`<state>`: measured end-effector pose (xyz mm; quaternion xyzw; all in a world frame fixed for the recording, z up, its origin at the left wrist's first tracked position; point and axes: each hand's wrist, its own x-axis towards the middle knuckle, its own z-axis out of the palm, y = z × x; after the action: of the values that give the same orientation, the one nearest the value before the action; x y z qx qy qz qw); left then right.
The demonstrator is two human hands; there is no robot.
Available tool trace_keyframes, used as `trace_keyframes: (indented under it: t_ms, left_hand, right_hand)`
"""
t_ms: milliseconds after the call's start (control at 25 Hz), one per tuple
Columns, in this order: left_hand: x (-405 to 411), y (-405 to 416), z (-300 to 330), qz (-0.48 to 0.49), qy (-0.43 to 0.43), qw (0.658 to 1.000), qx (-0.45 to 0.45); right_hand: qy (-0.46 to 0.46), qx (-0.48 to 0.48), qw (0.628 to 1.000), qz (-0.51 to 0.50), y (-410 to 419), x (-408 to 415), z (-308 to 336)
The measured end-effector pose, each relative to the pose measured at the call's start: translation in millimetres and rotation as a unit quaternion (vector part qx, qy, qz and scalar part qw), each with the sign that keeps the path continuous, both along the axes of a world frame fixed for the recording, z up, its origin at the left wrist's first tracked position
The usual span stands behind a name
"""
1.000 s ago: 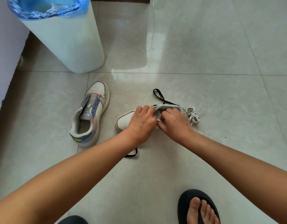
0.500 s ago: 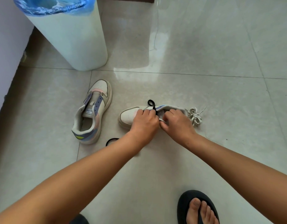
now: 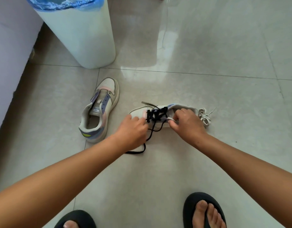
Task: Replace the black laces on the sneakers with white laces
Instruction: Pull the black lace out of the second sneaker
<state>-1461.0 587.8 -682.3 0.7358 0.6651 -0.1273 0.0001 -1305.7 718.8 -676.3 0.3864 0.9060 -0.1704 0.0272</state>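
Note:
A white sneaker [image 3: 138, 111] lies on the floor tiles with its toe to the left, and a black lace [image 3: 156, 113] is threaded loosely through its eyelets. My left hand [image 3: 133, 129] pinches the black lace at the lowest eyelets; a loose end trails under my wrist to the floor. My right hand [image 3: 185, 122] grips the near edge of the sneaker by the collar. A second sneaker [image 3: 99, 111], with no lace, stands to the left. A bundle of white laces [image 3: 205, 116] lies just right of the held sneaker's heel.
A white bin [image 3: 81, 32] with a blue liner stands at the back left beside a pale wall [image 3: 8, 51]. My two feet in black flip-flops [image 3: 204, 211] are at the bottom edge. Glossy floor tiles stretch away to the right.
My hands have drawn apart, uncovering the black lacing on the sneaker. The left hand has pulled toward me, and the lace end now lies below my left wrist.

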Motion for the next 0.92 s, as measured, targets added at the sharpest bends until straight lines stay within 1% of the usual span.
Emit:
trace_keyframes:
  t_ms: [80,200,320,440,520,600,720,800,880,920]
  left_hand:
    - [20.6,22.3,-3.2,0.041,-0.056,0.995,0.073]
    - [46.7,43.1,-9.4,0.105,-0.098,0.987,0.071]
    - [45.0,29.5,-19.8,0.141,-0.138,0.977,0.08]
    - [40.7,16.5,-18.8,0.199,-0.192,0.956,0.099]
    - [43.1,22.3,-16.1,0.218,-0.211,0.946,0.112]
    - [53.2,32.6,-11.3,0.251,-0.213,0.942,0.07]
    - [58.2,46.9,-6.4,0.259,-0.187,0.943,0.097]
    - [53.2,44.0,-0.9,0.237,-0.169,0.956,0.042]
    - [40.4,29.4,-0.4,0.152,-0.158,0.973,-0.077]
    - [30.3,19.3,1.5,0.105,-0.144,0.97,-0.165]
  right_hand:
    - [0.009,-0.009,1.0,-0.009,-3.3,-0.7,-0.2]
    - [0.013,-0.019,1.0,-0.016,-5.6,0.3,0.8]
    - [0.012,-0.022,1.0,-0.017,-2.7,-0.1,2.0]
    - [0.017,-0.036,0.999,-0.023,4.4,0.1,2.1]
    - [0.023,-0.051,0.998,-0.017,5.3,-0.7,0.3]
    - [0.039,-0.06,0.997,-0.011,1.3,-1.1,-2.2]
    - [0.046,-0.058,0.997,-0.005,-0.1,-1.2,-2.8]
    - [0.033,-0.049,0.998,-0.018,1.6,-0.7,-1.2]
    - [0.025,-0.051,0.997,-0.047,3.0,-0.3,-0.5]
    - [0.022,-0.058,0.996,-0.061,2.6,-0.2,0.0]
